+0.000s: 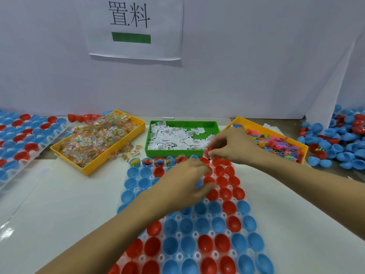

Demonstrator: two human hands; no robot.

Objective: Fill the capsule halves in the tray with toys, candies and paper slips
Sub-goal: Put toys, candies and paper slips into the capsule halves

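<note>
The capsule halves (225, 242) are glossy plastic in a translucent, smooth moulded tray (194, 234) — shiny all over. Candies (94, 139) sit in crinkly clear film; the slips (173, 138) are matt paper — the green bin (147, 144) hard plastic.

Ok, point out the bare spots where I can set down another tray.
Free: the white mat left of the capsule tray, below the candy bin; also the mat right of that tray, under the right forearm. Crowded: the bin row behind, and loose capsule halves far right.
</note>
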